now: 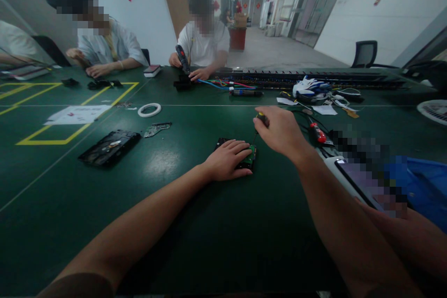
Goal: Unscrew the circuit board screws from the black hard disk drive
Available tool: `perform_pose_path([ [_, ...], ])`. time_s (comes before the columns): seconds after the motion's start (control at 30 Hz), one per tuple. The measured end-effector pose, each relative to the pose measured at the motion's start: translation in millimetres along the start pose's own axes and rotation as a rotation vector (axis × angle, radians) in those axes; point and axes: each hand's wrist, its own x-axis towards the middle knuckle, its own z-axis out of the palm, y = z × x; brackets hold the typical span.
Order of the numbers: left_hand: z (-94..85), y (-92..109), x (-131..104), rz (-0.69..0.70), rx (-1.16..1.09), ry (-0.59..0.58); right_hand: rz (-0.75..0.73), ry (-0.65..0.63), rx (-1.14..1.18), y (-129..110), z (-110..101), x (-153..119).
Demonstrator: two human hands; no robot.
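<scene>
A black device with a green circuit board [248, 160] lies on the green table [164, 205] in front of me. My left hand [228, 160] rests flat over it, fingers extended, pressing on its top and covering much of it. Above its right edge, my right hand [279, 130] is closed around the yellow and black handle of a screwdriver [261, 118]. The screwdriver's thin shaft points down at the board's right side; where exactly the tip touches cannot be made out.
Left of me lie an opened black casing [110, 147], a loose circuit board [157, 129] and a white ring [149, 110]. At right are a red screwdriver [317, 133], gloves [310, 87] and another person's hand near a phone [359, 184]. People sit across the table.
</scene>
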Motion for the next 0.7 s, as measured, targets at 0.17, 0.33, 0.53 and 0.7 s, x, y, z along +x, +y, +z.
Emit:
perform_pose_path([
  [0.17,0.1,-0.5,0.4,0.005,0.008,-0.007,0.008,-0.004,-0.008,-2.0,-0.8,-0.6],
  [0.33,-0.2,-1.0,0.2,0.006,0.024,-0.013,-0.015,-0.009,-0.015,-0.7,-2.8,-1.1],
  [0.53,0.2,-1.1,-0.5,0.010,0.009,0.002,0.034,0.008,-0.145,-0.2,-3.6,-1.5],
  [0.7,0.4,-0.8,-0.5,0.008,-0.002,0.012,0.052,0.038,-0.171,-0.5,-2.2,-1.9],
])
